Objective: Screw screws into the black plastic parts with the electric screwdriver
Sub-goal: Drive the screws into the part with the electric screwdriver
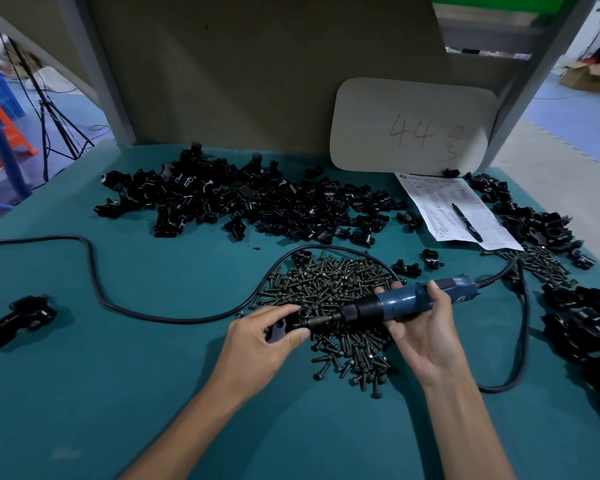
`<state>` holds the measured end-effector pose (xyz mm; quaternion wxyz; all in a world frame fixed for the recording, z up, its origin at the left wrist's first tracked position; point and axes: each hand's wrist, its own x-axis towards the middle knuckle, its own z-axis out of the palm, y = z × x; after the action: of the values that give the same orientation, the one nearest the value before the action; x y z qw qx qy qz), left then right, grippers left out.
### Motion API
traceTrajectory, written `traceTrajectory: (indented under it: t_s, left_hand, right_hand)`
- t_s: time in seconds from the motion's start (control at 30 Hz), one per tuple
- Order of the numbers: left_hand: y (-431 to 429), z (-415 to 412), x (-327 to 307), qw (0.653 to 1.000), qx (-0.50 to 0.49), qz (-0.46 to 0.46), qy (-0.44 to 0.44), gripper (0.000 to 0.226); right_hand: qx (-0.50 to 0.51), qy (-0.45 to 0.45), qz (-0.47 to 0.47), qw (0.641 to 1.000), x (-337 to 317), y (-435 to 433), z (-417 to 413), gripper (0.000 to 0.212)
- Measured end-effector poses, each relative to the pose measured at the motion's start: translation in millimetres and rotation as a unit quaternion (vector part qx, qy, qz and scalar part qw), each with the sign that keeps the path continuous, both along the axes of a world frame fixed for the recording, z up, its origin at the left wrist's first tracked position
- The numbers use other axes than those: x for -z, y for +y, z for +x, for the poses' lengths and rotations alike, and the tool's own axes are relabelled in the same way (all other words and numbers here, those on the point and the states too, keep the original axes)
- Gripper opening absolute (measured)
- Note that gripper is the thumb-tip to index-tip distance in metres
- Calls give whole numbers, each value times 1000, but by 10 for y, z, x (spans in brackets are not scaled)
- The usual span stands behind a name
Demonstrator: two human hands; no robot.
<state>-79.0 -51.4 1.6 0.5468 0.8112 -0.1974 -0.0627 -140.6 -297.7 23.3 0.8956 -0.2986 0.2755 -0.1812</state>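
— Left hand (267, 332): what is it doing?
— Its fingers and thumb curl round a small black plastic part (280, 330), holding it just above the near-left fringe of the big pile of dark metal screws (329, 289), mid-worktop.
— And the right hand (420, 327)?
— It grips the blue-and-black electric screwdriver (406, 301) around its barrel, lying nearly level. The bit points left and meets the part, so the part sits just beyond the tool's tip, between the two hands.
— Any room to move?
— Bare teal worktop (118, 393) runs along the near edge, under both forearms and out to the left. The right edge is crowded with a heap of black parts (582, 327). The screwdriver's black cord (118, 303) loops round the far side of the screw pile and off the left edge, and another loop hangs near the right forearm.
— Counts?
— One screwdriver, one part in hand. One larger black piece (21, 315) lies alone by the left edge, and two loose black parts (406, 268) lie just beyond the screwdriver. Two screw piles, the smaller (541, 266) to the right. The long heap of black parts (243, 199) toward the far edge is too many to count.
— Anything else?
— A printed white sheet (430, 199) with one black pen (466, 222) on it, and a pale rounded card (413, 128) marked "44" propped at the far edge.
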Motion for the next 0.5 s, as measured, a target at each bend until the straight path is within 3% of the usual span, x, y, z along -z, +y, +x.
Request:
traceTrajectory:
  t_s: [0.5]
  left_hand:
    - [5, 17, 20, 1000, -1, -2, 30, 44]
  right_hand:
    - [10, -18, 14, 1000, -66, 48, 15, 34]
